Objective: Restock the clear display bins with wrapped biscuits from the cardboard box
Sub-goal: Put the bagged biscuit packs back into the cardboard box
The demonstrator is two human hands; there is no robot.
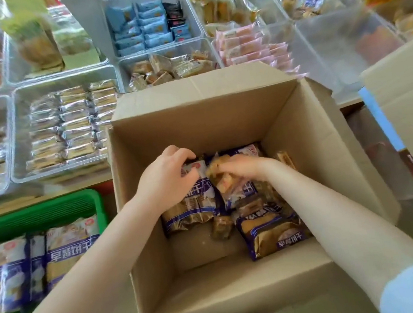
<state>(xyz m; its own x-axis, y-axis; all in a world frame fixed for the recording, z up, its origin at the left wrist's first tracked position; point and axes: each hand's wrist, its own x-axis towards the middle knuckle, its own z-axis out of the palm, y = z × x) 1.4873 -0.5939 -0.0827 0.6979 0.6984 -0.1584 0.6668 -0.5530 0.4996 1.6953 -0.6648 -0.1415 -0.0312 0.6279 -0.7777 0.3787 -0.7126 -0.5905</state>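
An open cardboard box [221,116] stands in front of me, with blue-and-tan biscuit packs [272,229] and small loose wrapped biscuits [221,227] on its floor. Both my hands are down inside it. My left hand [168,175] grips the top edge of a blue biscuit pack [194,206]. My right hand [239,168] is blurred and closed around small wrapped biscuits [217,165]. Behind the box stand clear display bins; one [67,129] holds rows of silver-wrapped biscuits, another [170,68] holds tan wrapped biscuits.
A green basket [34,214] at the left holds more blue biscuit packs. A bin with blue packets [143,26] and one with pink packets [250,42] sit further back. A second cardboard box [412,104] stands at the right.
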